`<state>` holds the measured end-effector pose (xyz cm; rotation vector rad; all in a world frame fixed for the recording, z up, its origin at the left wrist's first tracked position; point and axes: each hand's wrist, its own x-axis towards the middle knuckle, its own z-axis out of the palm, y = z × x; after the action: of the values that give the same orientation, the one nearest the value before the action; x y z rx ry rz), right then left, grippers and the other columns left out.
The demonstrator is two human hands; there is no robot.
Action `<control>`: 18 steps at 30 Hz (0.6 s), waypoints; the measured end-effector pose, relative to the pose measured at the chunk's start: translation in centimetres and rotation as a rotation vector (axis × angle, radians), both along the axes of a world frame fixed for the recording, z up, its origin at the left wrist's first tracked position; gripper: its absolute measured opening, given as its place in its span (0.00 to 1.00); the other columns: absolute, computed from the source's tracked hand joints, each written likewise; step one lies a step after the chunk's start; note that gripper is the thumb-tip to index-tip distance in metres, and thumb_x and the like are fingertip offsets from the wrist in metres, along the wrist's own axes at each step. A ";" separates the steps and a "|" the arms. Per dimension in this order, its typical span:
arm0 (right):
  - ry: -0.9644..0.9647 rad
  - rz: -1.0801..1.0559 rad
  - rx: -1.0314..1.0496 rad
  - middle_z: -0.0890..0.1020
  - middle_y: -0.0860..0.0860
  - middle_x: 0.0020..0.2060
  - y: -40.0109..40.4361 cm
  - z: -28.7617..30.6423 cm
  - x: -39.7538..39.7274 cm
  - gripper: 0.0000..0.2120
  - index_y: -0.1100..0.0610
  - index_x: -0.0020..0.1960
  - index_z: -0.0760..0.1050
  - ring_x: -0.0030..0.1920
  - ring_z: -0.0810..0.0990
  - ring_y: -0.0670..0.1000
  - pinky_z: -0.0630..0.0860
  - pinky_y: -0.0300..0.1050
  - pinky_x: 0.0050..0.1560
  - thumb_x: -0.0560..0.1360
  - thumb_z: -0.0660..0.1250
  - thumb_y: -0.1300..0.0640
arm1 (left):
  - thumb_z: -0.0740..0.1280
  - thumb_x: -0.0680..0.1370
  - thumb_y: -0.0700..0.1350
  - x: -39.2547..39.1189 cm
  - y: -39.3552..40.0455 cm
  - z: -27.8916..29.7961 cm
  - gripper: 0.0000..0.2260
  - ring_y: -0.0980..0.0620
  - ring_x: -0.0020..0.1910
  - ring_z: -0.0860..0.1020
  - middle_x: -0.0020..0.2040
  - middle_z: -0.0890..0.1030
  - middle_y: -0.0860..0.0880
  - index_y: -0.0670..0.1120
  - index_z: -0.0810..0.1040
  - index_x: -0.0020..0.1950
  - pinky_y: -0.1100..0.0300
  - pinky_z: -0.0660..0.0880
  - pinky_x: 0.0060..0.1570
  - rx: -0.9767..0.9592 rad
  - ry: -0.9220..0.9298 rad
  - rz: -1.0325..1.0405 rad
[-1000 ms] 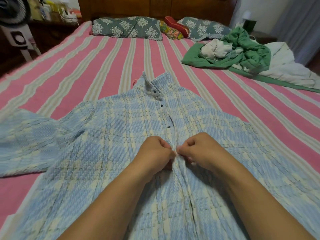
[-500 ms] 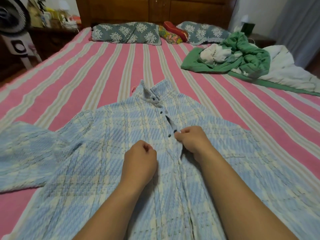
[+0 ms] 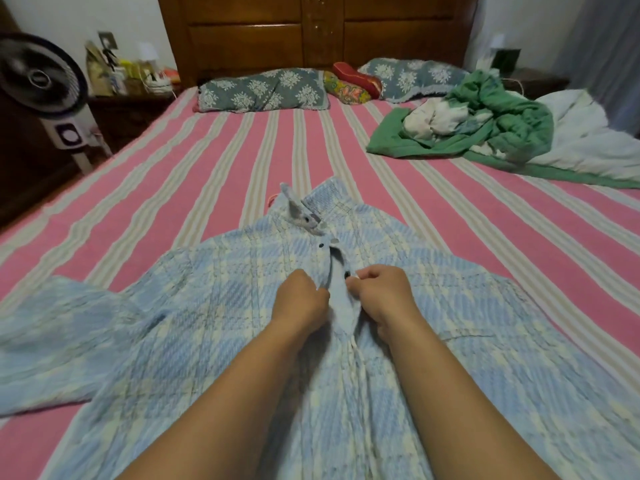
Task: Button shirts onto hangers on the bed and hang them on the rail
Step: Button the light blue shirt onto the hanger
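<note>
A light blue and cream plaid shirt (image 3: 214, 327) lies front-up on the pink striped bed (image 3: 214, 161), collar pointing away from me. A bit of pink hanger (image 3: 272, 199) peeps out beside the collar. My left hand (image 3: 299, 301) pinches the left edge of the placket. My right hand (image 3: 379, 294) pinches the right edge beside a dark button (image 3: 347, 275). The placket gapes open between the two hands; another dark button (image 3: 321, 244) sits higher, below the collar.
A heap of green and white clothes (image 3: 485, 123) lies at the bed's far right. Patterned pillows (image 3: 263, 90) line the wooden headboard (image 3: 311, 32). A standing fan (image 3: 41, 84) and a cluttered nightstand (image 3: 131, 109) are at the left.
Both hands moved up the placket from the lower button to the one above. The left hand, which had let go, pinches the fabric edge again. The view tilted upward.
</note>
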<state>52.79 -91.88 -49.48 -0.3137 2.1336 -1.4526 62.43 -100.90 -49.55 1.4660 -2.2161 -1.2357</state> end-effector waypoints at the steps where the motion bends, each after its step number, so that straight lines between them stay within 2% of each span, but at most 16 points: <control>1: -0.001 0.011 -0.007 0.84 0.53 0.41 -0.1 0.1 0.0 0.03 0.55 0.42 0.82 0.43 0.83 0.55 0.77 0.46 0.41 0.74 0.75 0.58 | 0.69 0.78 0.40 1.2 -0.2 -0.2 0.06 0.46 0.40 0.75 0.44 0.77 0.44 0.44 0.71 0.46 0.55 0.72 0.37 0.129 0.179 0.108; 3: -0.011 0.040 -0.012 0.85 0.53 0.42 -0.1 0.5 0.4 0.04 0.55 0.42 0.82 0.43 0.83 0.55 0.76 0.44 0.41 0.74 0.76 0.59 | 0.73 0.76 0.37 3.1 0.2 0.0 0.08 0.43 0.43 0.81 0.46 0.82 0.41 0.41 0.76 0.51 0.52 0.79 0.42 0.432 0.450 0.274; 5: -0.028 0.058 -0.020 0.85 0.54 0.42 0.2 0.8 0.7 0.05 0.56 0.40 0.81 0.44 0.82 0.54 0.76 0.45 0.43 0.74 0.76 0.60 | 0.75 0.74 0.34 3.7 0.7 -0.4 0.11 0.43 0.45 0.84 0.47 0.85 0.39 0.40 0.79 0.54 0.53 0.82 0.43 0.525 0.520 0.307; 9: 0.004 0.074 -0.058 0.83 0.52 0.38 1.1 1.0 0.9 0.05 0.58 0.41 0.81 0.39 0.80 0.50 0.72 0.41 0.38 0.75 0.75 0.60 | 0.78 0.73 0.39 2.7 1.1 -1.3 0.09 0.44 0.44 0.85 0.44 0.86 0.41 0.41 0.82 0.50 0.50 0.83 0.48 0.450 0.520 0.325; 11: 0.074 0.104 -0.024 0.84 0.51 0.38 1.0 0.7 1.3 0.03 0.56 0.44 0.83 0.39 0.81 0.50 0.73 0.40 0.36 0.75 0.75 0.59 | 0.78 0.73 0.41 2.4 1.2 -1.2 0.07 0.44 0.41 0.84 0.42 0.86 0.39 0.40 0.83 0.47 0.51 0.81 0.44 0.385 0.488 0.306; 12: 0.099 0.109 -0.007 0.85 0.50 0.38 0.8 0.5 1.5 0.02 0.55 0.44 0.84 0.40 0.82 0.50 0.76 0.42 0.38 0.75 0.75 0.57 | 0.77 0.73 0.41 2.3 1.4 -1.1 0.07 0.43 0.40 0.84 0.41 0.85 0.39 0.39 0.84 0.46 0.52 0.81 0.42 0.346 0.474 0.292; 14: 0.128 0.116 0.019 0.86 0.48 0.37 0.4 0.0 1.9 0.02 0.52 0.43 0.85 0.42 0.85 0.52 0.83 0.51 0.45 0.73 0.76 0.54 | 0.76 0.75 0.42 2.3 1.9 -0.8 0.05 0.42 0.41 0.84 0.41 0.86 0.40 0.41 0.84 0.44 0.50 0.81 0.43 0.297 0.460 0.260; 16: 0.124 0.120 0.032 0.86 0.47 0.37 0.1 -0.5 2.3 0.03 0.49 0.42 0.85 0.42 0.86 0.53 0.83 0.58 0.48 0.70 0.76 0.51 | 0.75 0.76 0.41 2.5 2.1 -0.8 0.01 0.43 0.44 0.85 0.41 0.86 0.43 0.44 0.84 0.45 0.49 0.82 0.47 0.307 0.464 0.232; 18: 0.102 0.124 0.032 0.87 0.48 0.38 -0.1 -1.0 2.2 0.05 0.49 0.43 0.86 0.42 0.86 0.53 0.83 0.59 0.49 0.67 0.77 0.51 | 0.75 0.76 0.40 2.6 2.1 -0.9 0.03 0.46 0.46 0.85 0.43 0.86 0.46 0.45 0.84 0.49 0.51 0.82 0.50 0.320 0.487 0.218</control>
<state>54.97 -91.98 -50.46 -0.5092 2.1739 -1.3572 65.03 -98.78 -50.48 1.2826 -1.5579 -1.7055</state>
